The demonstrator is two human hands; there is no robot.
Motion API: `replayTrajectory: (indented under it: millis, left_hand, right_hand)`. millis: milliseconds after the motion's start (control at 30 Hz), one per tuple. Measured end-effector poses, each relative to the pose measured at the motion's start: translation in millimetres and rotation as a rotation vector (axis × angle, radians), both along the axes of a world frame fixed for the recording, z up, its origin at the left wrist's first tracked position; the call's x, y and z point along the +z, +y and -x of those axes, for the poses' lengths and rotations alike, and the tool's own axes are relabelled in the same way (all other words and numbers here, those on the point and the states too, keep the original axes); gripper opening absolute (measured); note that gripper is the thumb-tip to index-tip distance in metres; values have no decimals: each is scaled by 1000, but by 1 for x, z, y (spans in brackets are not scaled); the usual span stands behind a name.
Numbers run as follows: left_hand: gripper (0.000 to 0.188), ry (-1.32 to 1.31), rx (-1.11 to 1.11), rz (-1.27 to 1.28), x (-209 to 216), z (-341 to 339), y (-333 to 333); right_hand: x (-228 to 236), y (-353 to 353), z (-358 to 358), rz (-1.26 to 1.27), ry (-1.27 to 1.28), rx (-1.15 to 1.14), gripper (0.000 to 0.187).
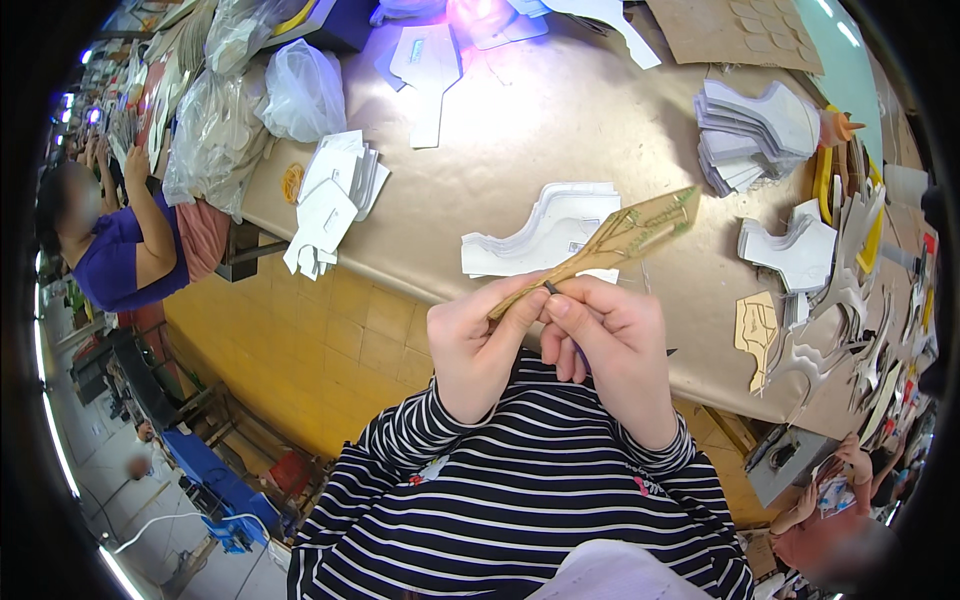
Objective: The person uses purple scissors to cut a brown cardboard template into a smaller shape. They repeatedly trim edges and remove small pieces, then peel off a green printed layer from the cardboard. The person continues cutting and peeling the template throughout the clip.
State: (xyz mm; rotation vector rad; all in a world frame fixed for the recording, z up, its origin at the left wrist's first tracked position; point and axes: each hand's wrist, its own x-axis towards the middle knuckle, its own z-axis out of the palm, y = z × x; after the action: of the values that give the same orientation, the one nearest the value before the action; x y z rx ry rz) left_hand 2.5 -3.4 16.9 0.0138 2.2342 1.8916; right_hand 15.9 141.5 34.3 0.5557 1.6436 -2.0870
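Both of my hands are together in front of my striped top, at the table's near edge. My left hand [475,345] pinches the narrow end of a flat tan template [640,228] with green marks and cut-out lines. The template's wide end points up and to the right. My right hand [625,345] meets the left at that narrow end, closed on a small dark-tipped tool [551,287], whose kind is mostly hidden by the fingers. Just beyond the hands lies a stack of curved white cut pieces [540,228], partly covered by the template.
The table [420,240] bears more white piece stacks at left [335,190] and right [755,130]. A small tan template [755,335] lies at the right, near grey curved strips [815,355]. Plastic bags [303,90] sit at the far left. A person in purple [130,245] sits at left.
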Motion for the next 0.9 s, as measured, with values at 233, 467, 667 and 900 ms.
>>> replayTrajectory:
  millis: [233,467,667,900]
  left_hand:
    - [23,-45,90,-37,-1,-4,6]
    - [21,4,20,-44,-2,1,0]
    - [19,-14,37,-51,-2,4,-1]
    - [26,205,72,165,-1,-4,2]
  right_hand:
    - [-5,-14,-4,-99,139,-78,21]
    - [2,10,7,-15,23,68,19]
    - [5,17,11,-32,35,146,19]
    - [3,-1,1,-52,90,-26,18]
